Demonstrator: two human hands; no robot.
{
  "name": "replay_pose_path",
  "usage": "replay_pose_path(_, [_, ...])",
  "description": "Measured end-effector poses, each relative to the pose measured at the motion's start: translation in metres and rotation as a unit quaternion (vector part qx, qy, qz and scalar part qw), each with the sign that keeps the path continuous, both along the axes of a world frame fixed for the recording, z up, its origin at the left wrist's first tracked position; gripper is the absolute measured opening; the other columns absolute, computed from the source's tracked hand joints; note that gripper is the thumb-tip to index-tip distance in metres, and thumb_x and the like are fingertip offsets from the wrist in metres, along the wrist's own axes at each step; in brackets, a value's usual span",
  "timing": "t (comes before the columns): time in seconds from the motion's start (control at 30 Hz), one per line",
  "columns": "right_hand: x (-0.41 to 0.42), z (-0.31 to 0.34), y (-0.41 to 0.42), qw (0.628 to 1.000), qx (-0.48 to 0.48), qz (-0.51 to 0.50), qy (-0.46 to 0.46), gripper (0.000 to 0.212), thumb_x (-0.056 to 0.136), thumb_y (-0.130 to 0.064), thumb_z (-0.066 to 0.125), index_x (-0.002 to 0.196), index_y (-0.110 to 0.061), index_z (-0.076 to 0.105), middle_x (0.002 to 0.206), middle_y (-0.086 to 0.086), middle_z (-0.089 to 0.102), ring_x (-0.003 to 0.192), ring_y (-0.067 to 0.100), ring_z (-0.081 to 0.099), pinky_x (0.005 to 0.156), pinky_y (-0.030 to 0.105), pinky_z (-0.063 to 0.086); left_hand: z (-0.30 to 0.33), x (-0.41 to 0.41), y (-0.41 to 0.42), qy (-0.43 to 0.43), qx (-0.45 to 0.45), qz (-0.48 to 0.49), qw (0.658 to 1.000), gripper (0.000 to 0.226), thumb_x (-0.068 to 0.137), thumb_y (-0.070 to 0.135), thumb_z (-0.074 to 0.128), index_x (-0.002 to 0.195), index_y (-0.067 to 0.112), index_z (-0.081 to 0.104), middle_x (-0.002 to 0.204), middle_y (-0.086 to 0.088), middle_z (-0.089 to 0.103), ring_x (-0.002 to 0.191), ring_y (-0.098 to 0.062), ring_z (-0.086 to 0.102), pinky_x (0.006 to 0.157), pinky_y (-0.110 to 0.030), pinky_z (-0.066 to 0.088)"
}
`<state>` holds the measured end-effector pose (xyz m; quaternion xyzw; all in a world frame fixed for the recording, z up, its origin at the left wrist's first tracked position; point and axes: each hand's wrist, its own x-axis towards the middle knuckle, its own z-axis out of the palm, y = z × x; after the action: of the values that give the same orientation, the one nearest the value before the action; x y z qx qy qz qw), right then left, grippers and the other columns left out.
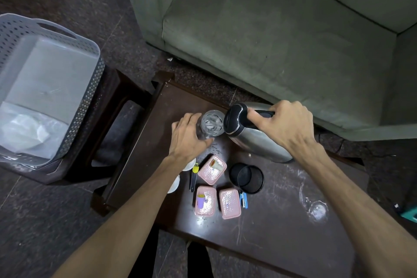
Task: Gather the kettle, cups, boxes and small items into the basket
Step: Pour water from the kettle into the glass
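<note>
A steel kettle (255, 142) with a black lid stands at the far side of the dark table (282, 221). My right hand (284, 124) is closed around its black handle. Beside it on the left stands a clear glass (212, 123), and my left hand (187, 135) wraps its left side. Three pink boxes lie nearer me: one (213, 170) behind, two side by side (205, 203) (229, 203). A black mesh cup (247, 178) stands to their right. The grey perforated basket (90, 56) sits on a stool at the left.
White cups (189, 165) are partly hidden under my left forearm. A yellow-handled tool (194, 176) and a small blue stapler (243, 201) lie by the boxes. Plastic wrap lies in the basket. A grey-green sofa (270, 40) stands right behind the table.
</note>
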<state>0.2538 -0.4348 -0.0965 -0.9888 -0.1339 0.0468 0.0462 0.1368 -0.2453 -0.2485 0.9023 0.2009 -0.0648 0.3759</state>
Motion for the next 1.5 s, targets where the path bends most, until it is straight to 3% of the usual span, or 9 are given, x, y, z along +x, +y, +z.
replay_pose_path(0.4, [-0.006,0.003,-0.005,0.999,-0.004,-0.037,-0.001,0.080,0.076,-0.073,0.061,0.040,-0.011,0.026,0.034,0.001,0.030,0.036,0.018,0.028,0.047,0.021,0.017,0.013,0.017,-0.010,0.019,0.037,-0.022,0.999,0.082,0.074,0.043,0.083,0.143,0.010,0.052,0.132,-0.005,0.056,0.127,-0.025,0.054,0.110,-0.040,0.035])
replay_pose_path(0.8, [-0.013,0.005,-0.010,0.999,-0.001,-0.051,-0.006,0.078,0.074,-0.075,0.058,0.041,-0.011,0.029,0.036,0.002,0.031,0.037,0.019,0.029,0.047,0.024,0.019,0.016,0.016,-0.014,0.028,0.048,-0.024,0.998,0.070,0.076,0.039,0.081,0.138,0.015,0.058,0.128,-0.003,0.056,0.123,-0.024,0.056,0.107,-0.039,0.036])
replay_pose_path(1.0, [-0.014,0.009,-0.013,0.999,0.000,-0.051,0.000,0.077,0.074,-0.076,0.055,0.042,-0.012,0.030,0.038,0.003,0.033,0.039,0.025,0.031,0.054,0.029,0.034,0.015,0.012,-0.014,0.041,0.045,-0.033,0.998,0.079,0.075,0.038,0.084,0.144,0.016,0.053,0.131,-0.003,0.053,0.126,-0.024,0.054,0.111,-0.040,0.036])
replay_pose_path(1.3, [-0.016,0.016,-0.013,0.998,-0.009,-0.054,0.003,0.074,0.074,-0.076,0.054,0.044,-0.010,0.037,0.041,0.005,0.039,0.043,0.030,0.040,0.056,0.030,0.034,0.014,0.008,-0.014,0.055,0.035,-0.042,0.997,0.086,0.076,0.037,0.085,0.150,0.017,0.046,0.137,-0.002,0.049,0.132,-0.023,0.052,0.114,-0.041,0.035])
replay_pose_path(1.5, [-0.017,0.019,-0.013,0.998,-0.003,-0.057,0.002,0.075,0.075,-0.075,0.056,0.044,-0.009,0.039,0.040,0.006,0.040,0.040,0.024,0.037,0.053,0.029,0.033,0.014,0.007,-0.014,0.054,0.029,-0.043,0.997,0.086,0.076,0.038,0.085,0.150,0.018,0.046,0.137,-0.001,0.049,0.131,-0.023,0.052,0.113,-0.042,0.036])
